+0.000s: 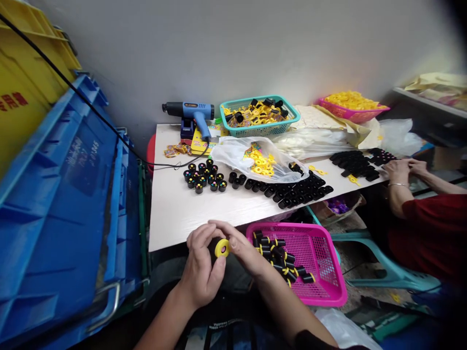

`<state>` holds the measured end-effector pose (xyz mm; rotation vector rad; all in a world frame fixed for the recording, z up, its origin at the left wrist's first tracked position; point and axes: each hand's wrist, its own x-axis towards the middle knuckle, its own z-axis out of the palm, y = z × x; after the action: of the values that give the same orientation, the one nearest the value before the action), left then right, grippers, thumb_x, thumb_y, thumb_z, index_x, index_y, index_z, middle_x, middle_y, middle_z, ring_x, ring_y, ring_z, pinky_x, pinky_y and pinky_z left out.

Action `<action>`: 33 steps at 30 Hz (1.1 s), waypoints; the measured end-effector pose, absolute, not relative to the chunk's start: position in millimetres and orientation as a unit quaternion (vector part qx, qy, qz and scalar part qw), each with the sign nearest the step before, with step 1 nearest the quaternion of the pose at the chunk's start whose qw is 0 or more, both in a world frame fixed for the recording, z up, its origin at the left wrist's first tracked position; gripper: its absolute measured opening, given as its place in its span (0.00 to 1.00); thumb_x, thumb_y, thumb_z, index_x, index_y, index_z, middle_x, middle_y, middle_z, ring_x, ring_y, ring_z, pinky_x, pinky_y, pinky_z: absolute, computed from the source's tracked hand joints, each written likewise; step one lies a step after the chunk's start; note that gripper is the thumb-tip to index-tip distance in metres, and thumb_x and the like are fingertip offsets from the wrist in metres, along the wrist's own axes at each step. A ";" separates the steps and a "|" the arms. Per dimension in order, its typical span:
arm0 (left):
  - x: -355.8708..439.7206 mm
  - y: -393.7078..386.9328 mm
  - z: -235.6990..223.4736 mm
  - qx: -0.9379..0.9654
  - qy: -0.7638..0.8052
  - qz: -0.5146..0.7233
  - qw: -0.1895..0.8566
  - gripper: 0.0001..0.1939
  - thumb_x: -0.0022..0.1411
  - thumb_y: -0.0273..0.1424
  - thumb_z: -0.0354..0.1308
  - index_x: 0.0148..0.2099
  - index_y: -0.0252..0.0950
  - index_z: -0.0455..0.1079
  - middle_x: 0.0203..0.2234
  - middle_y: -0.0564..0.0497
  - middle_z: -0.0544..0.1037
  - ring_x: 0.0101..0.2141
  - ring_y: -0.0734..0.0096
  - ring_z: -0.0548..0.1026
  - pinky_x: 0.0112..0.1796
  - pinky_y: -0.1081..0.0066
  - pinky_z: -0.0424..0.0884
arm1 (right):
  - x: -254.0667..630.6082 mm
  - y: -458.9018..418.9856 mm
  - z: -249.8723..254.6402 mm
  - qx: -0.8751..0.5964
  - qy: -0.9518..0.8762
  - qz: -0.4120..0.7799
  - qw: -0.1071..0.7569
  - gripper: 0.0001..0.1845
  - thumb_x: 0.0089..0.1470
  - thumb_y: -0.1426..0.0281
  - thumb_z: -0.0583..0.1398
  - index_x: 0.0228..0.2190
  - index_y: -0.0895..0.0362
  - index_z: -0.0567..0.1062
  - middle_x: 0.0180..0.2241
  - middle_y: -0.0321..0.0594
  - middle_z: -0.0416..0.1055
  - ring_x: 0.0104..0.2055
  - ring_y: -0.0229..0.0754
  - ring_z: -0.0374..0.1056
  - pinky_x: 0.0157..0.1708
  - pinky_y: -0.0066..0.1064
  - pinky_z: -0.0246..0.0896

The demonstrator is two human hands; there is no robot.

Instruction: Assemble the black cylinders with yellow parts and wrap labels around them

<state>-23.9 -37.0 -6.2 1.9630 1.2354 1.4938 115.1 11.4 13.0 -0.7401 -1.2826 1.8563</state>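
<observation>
In front of the table edge, my left hand [205, 265] is wrapped around a short black cylinder with a yellow ring [219, 248] on its end. The ring faces up toward me, and something pinkish shows in its central hole. My right hand [239, 245] closes on the same cylinder from the other side, thumb at the ring and fingers partly hidden behind. Just right of my hands, a pink basket [333, 262] holds several black cylinders with yellow ends [282, 260]. Beyond my hands on the table are upright black cylinders with coloured dots [204, 176] and plain black cylinders [299, 192].
A blue heat gun [199, 114] rests on a stand at the back. Beside it are a teal basket [260, 130] of yellow and black parts and a plastic bag [233, 150] of yellow pieces. Blue crates [54, 194] line the left. Another person's hands [399, 172] work at right.
</observation>
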 end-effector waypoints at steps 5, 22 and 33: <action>-22.5 -34.8 -12.4 0.724 0.392 0.550 0.142 0.31 0.62 0.27 0.47 0.66 0.38 0.44 0.49 0.41 0.65 0.51 0.56 0.63 0.50 0.51 0.60 | 104.2 7.5 12.9 -0.268 -0.428 0.780 0.369 0.22 0.44 0.52 0.65 0.29 0.60 0.77 0.27 0.38 0.65 0.27 0.36 0.56 0.30 0.29 0.53; -21.6 -20.7 -27.4 0.753 0.396 0.496 0.173 0.30 0.64 0.31 0.50 0.64 0.42 0.44 0.46 0.43 0.68 0.49 0.56 0.66 0.48 0.51 0.64 | 124.7 11.6 1.3 -0.241 -0.369 0.820 0.365 0.19 0.40 0.59 0.66 0.32 0.59 0.77 0.32 0.40 0.66 0.34 0.40 0.59 0.35 0.29 0.56; 14.3 -15.9 -11.1 0.726 0.313 0.568 0.229 0.25 0.65 0.32 0.39 0.64 0.38 0.51 0.36 0.46 0.71 0.41 0.59 0.69 0.43 0.55 0.66 | 142.0 3.9 -3.8 -0.284 -0.459 0.743 0.396 0.23 0.37 0.56 0.69 0.31 0.58 0.73 0.27 0.34 0.62 0.28 0.36 0.55 0.29 0.28 0.51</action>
<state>14.3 -15.9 -11.1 1.9970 0.8601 1.5644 142.0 3.9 -3.8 -0.7190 -1.1642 1.8826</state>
